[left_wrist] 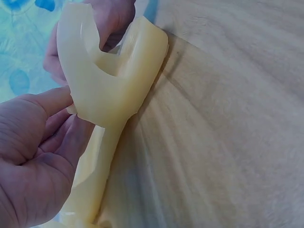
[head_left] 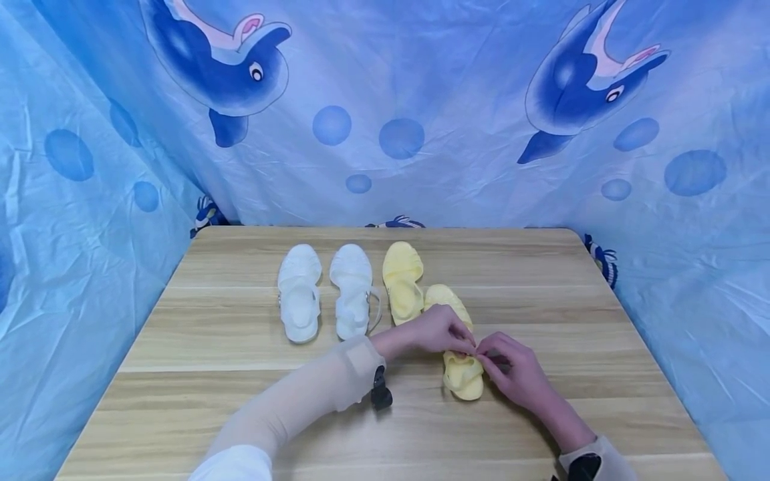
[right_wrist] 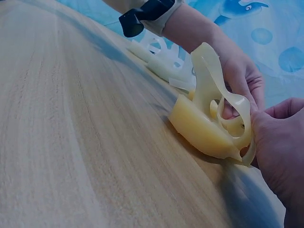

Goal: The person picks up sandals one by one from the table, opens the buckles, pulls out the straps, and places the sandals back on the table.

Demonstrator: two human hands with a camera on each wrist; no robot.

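A yellow sandal lies on the table with its toe pointing away and to the left, its middle hidden by the hands. My left hand reaches over it from the left and pinches its ankle strap at the side. From the right, my right hand pinches the strap too, its fingertips meeting the left ones. In the left wrist view the heel part stands up close to the camera. The fingertips partly hide the fastening. The other yellow sandal lies just to the left.
Two white sandals lie further left, toes away; the inner one has its strap sticking out to the right. All rest on a wood-grain table. A blue dolphin-print curtain hangs behind and along both sides.
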